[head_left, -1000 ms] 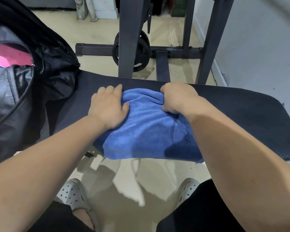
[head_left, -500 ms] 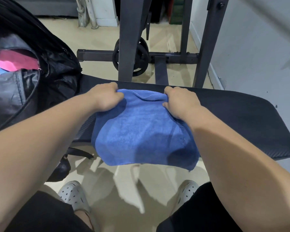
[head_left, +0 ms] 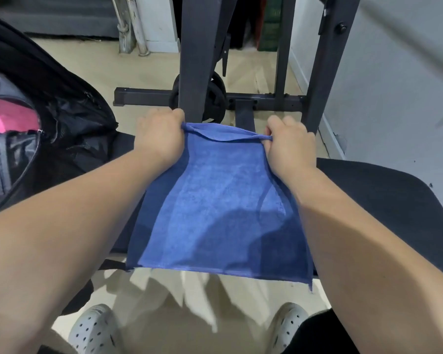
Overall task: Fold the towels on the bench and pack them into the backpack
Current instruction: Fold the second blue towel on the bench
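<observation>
The soft blue terry towel (head_left: 215,208) is stretched between both hands above the bench. Its far edge is pulled fairly taut from left to right, and the cloth falls from there toward the person. Its near edge hangs just past the front edge of the bench, with the corners drooping. At the held edge two layers show, one sagging a little behind the other, so the towel looks already doubled once.

The left hand (head_left: 159,139) pinches the far left corner with its fingers curled tight round the cloth. The right hand (head_left: 289,146) does the same at the far right corner. Both grips are narrow and closed on the fabric.

The towel hangs below and nearer the person than either grip. Its longer run goes from the hands back toward the body, across the width of the bench. A next fold would probably bring the held edge down to meet the hanging one, or bring one corner across to the other.

Beneath it lies the black padded weight bench (head_left: 394,200), which runs off to the right. The open black fabric backpack (head_left: 69,129) sits at the left end with something pink (head_left: 8,118) inside, so it is closer to the left hand. Beyond the bench stand dark steel rack uprights (head_left: 197,60).
</observation>
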`<state>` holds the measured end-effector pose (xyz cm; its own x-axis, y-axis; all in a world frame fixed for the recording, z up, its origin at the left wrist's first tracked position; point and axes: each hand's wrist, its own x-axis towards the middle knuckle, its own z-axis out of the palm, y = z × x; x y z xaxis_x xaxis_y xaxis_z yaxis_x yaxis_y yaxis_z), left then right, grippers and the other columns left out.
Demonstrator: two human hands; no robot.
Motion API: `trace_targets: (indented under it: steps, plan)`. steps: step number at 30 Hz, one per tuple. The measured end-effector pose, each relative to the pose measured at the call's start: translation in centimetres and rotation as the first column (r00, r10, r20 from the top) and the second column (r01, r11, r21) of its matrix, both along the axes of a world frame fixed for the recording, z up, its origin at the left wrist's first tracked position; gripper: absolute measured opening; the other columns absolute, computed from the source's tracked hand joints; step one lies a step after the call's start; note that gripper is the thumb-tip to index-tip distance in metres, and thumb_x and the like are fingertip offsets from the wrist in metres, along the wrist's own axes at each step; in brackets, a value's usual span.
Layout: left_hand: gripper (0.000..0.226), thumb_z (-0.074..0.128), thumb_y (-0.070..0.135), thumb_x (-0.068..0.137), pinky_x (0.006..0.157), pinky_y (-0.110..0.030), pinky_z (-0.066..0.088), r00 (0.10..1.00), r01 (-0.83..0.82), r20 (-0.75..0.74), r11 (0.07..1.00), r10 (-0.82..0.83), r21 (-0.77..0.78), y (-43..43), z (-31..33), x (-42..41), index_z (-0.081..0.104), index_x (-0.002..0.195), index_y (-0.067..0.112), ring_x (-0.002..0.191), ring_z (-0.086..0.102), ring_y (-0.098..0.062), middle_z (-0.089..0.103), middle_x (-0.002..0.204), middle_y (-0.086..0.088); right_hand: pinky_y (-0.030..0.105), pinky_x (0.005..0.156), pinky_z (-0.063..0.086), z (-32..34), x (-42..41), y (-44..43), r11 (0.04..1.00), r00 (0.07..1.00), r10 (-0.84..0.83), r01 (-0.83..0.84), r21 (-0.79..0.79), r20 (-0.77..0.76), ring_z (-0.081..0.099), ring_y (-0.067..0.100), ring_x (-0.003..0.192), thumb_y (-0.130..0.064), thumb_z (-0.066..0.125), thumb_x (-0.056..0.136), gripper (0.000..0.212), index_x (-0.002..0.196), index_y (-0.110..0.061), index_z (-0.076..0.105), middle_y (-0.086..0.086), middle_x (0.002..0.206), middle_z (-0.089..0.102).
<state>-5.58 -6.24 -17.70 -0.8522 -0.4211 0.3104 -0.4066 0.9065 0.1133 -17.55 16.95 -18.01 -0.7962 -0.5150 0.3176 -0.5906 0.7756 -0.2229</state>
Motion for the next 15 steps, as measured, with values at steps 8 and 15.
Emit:
trace_targets:
  steps: [8, 15]
  plan:
    - [0.008, 0.058, 0.010, 0.085, 0.067, -0.037, 0.032, 0.984, 0.033, -0.172, 0.997, -0.045, -0.069, -0.2, 1.7, 2.1, 0.065, 0.084, 0.013, 0.089, 0.051, -0.035, 0.060, 0.087, -0.009, 0.035, 0.069, 0.034, 1.0, 0.5, 1.5, 0.993, 0.992, 0.119, -0.118, 0.014, -0.052, 0.051, 0.026, 0.089, -0.022, 0.061, 0.092, 0.011, 0.088, -0.021, 0.051, 0.000, 0.094, 0.054]
    - [0.010, 0.070, 0.004, 0.075, 0.071, -0.042, 0.049, 0.970, 0.214, -0.125, 0.977, -0.209, 0.024, 1.9, 1.7, 9.9, 0.069, 0.079, 0.014, 0.081, 0.057, -0.030, 0.063, 0.080, -0.002, 0.033, 0.066, 0.044, 4.6, 4.3, 6.7, 0.950, 0.896, 0.260, -0.305, 0.071, 0.360, 0.054, 0.015, 0.074, -0.022, 0.079, 0.082, 0.026, 0.074, -0.025, 0.055, -0.007, 0.077, 0.059]
